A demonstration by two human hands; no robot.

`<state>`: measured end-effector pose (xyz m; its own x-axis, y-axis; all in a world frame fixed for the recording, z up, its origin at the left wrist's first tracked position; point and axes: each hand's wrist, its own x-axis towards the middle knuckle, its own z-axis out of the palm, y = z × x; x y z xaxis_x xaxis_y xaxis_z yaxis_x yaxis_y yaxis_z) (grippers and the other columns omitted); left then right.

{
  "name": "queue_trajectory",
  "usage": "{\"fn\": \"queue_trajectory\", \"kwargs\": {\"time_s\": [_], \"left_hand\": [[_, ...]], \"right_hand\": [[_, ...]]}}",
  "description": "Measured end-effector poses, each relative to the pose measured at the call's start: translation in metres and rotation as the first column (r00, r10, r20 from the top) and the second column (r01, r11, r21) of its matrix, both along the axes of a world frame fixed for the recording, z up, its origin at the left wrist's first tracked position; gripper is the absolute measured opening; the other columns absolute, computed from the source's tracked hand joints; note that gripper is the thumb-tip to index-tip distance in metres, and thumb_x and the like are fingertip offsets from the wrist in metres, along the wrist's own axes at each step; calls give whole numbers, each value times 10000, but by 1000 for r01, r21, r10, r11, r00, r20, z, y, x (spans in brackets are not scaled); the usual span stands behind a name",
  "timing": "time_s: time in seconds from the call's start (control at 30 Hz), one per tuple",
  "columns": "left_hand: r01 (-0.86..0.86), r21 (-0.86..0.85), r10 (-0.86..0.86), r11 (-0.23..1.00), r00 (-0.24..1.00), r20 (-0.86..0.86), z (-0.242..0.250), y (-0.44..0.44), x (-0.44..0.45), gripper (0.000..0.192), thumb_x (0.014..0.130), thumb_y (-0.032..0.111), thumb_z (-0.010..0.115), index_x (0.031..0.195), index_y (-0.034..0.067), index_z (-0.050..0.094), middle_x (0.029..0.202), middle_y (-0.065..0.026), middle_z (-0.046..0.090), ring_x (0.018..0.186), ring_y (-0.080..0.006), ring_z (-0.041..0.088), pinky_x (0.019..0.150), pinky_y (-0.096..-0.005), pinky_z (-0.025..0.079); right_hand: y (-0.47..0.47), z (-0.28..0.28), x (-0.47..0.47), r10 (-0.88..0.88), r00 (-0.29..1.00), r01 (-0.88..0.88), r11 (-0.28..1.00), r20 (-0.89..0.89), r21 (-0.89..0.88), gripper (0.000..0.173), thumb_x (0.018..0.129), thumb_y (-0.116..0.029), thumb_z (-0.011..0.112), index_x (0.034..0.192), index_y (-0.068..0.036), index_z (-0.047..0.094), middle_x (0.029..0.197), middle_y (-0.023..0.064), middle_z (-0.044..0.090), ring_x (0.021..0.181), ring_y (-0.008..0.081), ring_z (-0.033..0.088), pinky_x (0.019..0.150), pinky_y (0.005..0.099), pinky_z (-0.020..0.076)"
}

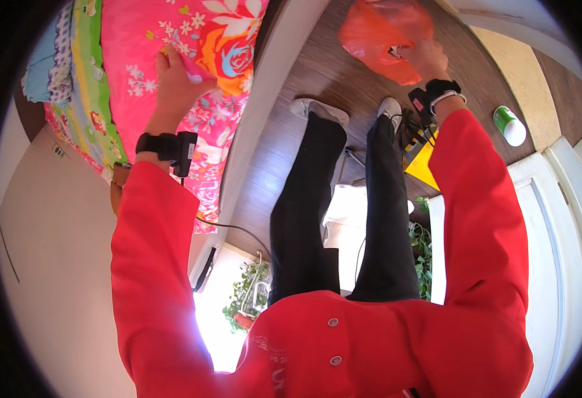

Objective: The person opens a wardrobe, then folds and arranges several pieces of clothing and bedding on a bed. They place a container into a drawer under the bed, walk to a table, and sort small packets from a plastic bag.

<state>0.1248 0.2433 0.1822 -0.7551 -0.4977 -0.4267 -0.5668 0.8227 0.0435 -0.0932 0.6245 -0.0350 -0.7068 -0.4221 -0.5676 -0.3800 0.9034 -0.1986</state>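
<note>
My left hand rests with spread fingers on a pink bedcover with printed flowers, near a large orange rose print. Over the wood-look floor, my right hand is at a red plastic bag, its fingers closed on the gathered part of the bag. A small dark and white item shows by my right fingertips; what it is I cannot tell. What the bag holds is hidden. Both wrists bear black strapped devices.
A green and white canister lies on the floor at the right. A yellow box with dark cables is beside my foot. The pale bed frame edge runs between bed and floor. Potted plants and a white door are behind.
</note>
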Motion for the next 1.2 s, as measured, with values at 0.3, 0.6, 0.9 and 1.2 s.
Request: {"fn": "queue_trajectory", "kwargs": {"time_s": [0.3,0.6,0.9,1.2], "left_hand": [[-34,84,35,996,999,-15,-7,-7,5,1172,595,188,872,1457,-106,135,1495,-331,154,1391,-463,208,1128,-429,273],[-61,37,61,997,998,12,-10,-6,9,1198,598,170,867,1476,-84,92,1512,-342,122,1422,-467,143,1153,-434,223],[-103,86,100,991,994,42,-6,-6,5,1227,603,164,859,1486,-67,39,1532,-344,43,1442,-464,84,1160,-441,216],[-110,53,107,993,993,55,-11,-10,9,1265,594,211,874,1494,-51,24,1534,-339,57,1447,-457,68,1167,-457,203]], "right_hand": [[6,40,72,-170,951,271,857,257,-438,285,845,-333,631,930,-61,643,852,205,668,836,398,648,711,476,505],[8,57,95,-422,860,494,829,286,-262,391,809,-261,650,1118,-47,542,907,228,671,881,403,650,757,477,506],[-1,11,73,-406,73,997,23,911,-70,397,815,-293,744,1050,-19,580,940,107,682,862,202,671,748,333,522],[-39,39,55,-320,632,746,500,706,-440,226,763,-247,737,795,-47,637,749,73,637,742,205,642,648,343,498]]}}
